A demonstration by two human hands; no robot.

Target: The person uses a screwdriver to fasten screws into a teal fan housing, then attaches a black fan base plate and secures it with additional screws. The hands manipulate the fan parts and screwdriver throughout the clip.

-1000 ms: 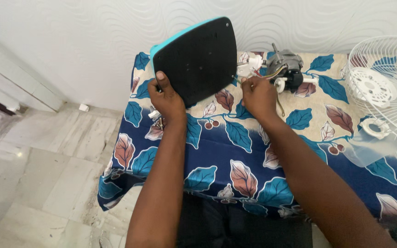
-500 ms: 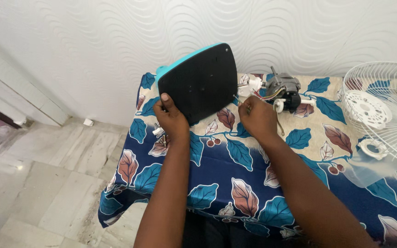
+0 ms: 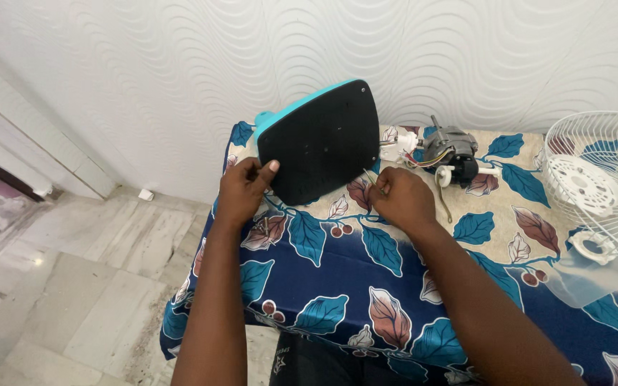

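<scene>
Desk (image 3: 337, 286) first: it wears a blue leaf-patterned cloth that hangs loose over the near edge, and anything small dropped on it could roll off to the tiled floor (image 3: 73, 286). On it, propped up on edge, stands the black flat-bottomed fan base with its teal upper shell (image 3: 320, 143), my landmark for everything else. Right of the base, well apart, lies the white wire fan guard (image 3: 602, 186). Just right of the base, behind my right hand, sits the grey bare motor with its coloured wires (image 3: 452, 154).

My left hand (image 3: 241, 189) curls around the base's lower left edge, thumb pressed on the black face. That is the only prop; if the grip loosens, I judge the base tips flat, perhaps onto the motor wires.

My right hand (image 3: 398, 196) is at the base's lower right corner, fingers pinched on a thin metal tool or screw (image 3: 370, 179); I cannot tell which. A slip there could scratch the plastic or send the small piece down into the cloth folds.
</scene>
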